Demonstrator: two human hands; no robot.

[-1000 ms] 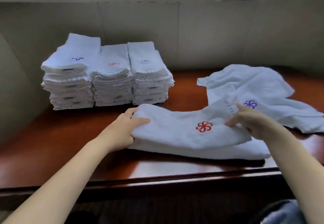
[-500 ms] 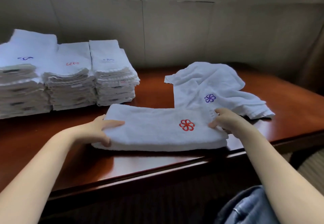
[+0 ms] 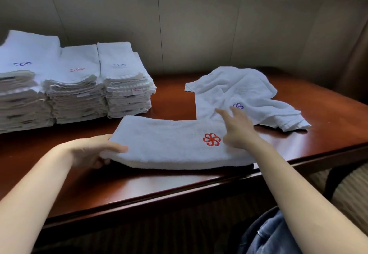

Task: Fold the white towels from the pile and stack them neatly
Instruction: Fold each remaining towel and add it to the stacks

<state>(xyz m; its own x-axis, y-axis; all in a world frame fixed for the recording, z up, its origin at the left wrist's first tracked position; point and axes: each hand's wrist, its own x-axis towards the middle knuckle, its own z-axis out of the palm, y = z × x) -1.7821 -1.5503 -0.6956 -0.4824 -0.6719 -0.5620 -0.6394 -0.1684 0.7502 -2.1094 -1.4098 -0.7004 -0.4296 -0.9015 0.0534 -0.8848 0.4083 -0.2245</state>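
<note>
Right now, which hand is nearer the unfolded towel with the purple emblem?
Right. The right hand reaches over its near edge, beside the purple emblem; the left hand grips the folded towel's far left end.

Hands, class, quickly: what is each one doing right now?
Left hand: grips the left end of the folded towel.
Right hand: open, fingers spread, holding nothing, over the towel's right end.

There was one view only, a wide-angle camera worn on the person's head, looking forward and down from close above the near edge of the glossy reddish-brown wooden table. It faced the beige panelled wall behind, both forearms reaching in from below.
</note>
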